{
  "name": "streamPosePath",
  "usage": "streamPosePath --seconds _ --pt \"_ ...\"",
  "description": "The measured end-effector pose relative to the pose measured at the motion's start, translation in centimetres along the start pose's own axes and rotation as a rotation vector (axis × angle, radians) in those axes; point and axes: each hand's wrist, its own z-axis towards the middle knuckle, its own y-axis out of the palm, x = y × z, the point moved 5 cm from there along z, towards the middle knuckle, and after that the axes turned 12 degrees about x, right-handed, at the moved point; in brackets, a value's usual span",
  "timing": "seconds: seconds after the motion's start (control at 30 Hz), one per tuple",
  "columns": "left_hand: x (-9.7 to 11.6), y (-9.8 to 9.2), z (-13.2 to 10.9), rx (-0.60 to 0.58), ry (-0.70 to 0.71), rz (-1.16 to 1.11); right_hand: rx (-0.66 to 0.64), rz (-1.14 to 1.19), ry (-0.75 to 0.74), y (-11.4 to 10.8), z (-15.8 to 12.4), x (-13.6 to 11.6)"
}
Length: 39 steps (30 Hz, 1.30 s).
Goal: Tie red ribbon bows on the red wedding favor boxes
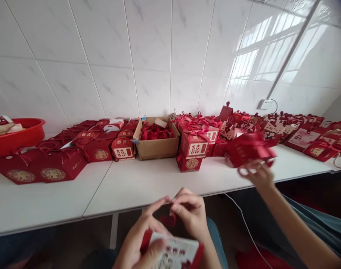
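Low in the head view, my left hand (148, 235) holds a red box with a white printed card (177, 252), its thumb across the card and its index finger stretched toward the ribbon. A thin red ribbon (172, 217) rises from the box. My right hand (188, 213) pinches this ribbon between thumb and fingertips, just above the box. Both hands are close together in front of the table's edge. The lower part of the box is cut off by the frame.
On the white table (142, 183), red gift boxes (58, 164) stand left, a cardboard box (157, 147) of ribbons in the middle, and stacked boxes (197, 144) beside it. At right, another person's hand (260, 175) holds a blurred red box (250, 149). A red basin (19, 134) sits far left.
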Motion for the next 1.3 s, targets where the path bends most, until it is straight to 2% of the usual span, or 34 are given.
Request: streamPosePath --seconds 0.1,0.17,0.27,0.4,0.47,0.53,0.63,0.73,0.83,0.93,1.03,1.17,1.23,1.3 --pt "-0.6 -1.5 0.9 0.167 -0.074 0.047 0.224 -0.023 -0.004 -2.8 0.5 -0.3" --pt "-1.2 -2.4 1.3 0.268 -0.153 0.043 0.299 -0.042 -0.034 -4.2 0.5 -1.3" --pt "-1.9 -2.8 1.4 0.342 -0.206 0.036 0.195 -0.097 -0.042 -3.9 -0.1 -2.7" --pt "-1.8 -2.7 1.4 0.426 -0.151 0.056 -0.048 -0.241 -0.069 -0.9 -1.3 -3.0" --pt "-1.4 -2.9 1.8 0.488 -0.12 0.046 -0.1 -0.266 -0.098 0.2 -1.6 -2.6" --pt "-0.7 -3.3 2.6 0.546 -0.018 0.043 -0.114 -0.225 -0.132 0.7 -1.6 -2.5" --pt "0.6 -3.4 4.4 0.532 0.232 0.089 -0.147 -0.204 -0.11 0.6 -1.4 -2.6" --pt "0.6 -3.1 6.3 0.464 0.334 0.152 -0.246 -0.373 0.038 0.5 -1.4 -2.2" --pt "-0.4 -3.0 7.5 0.477 0.304 0.17 -0.266 -0.475 0.12 0.5 -1.4 -1.7" --pt "-1.1 -3.0 7.8 0.511 0.282 0.147 -0.17 -0.472 0.107 0.6 -1.1 -1.1" --pt "-1.5 -3.0 8.1 0.495 0.227 0.12 -0.052 -0.481 0.04 1.0 -0.3 -0.6" --pt "-1.9 -3.2 8.3 0.501 0.104 0.085 0.052 -0.452 -0.171 2.1 1.7 -0.7" --pt "-2.0 -3.2 8.4 0.488 0.061 0.06 0.052 -0.413 -0.224 2.8 2.9 -0.5" --pt "-2.1 -3.1 8.4 0.474 0.026 0.026 0.007 -0.342 -0.207 3.6 3.9 0.0"
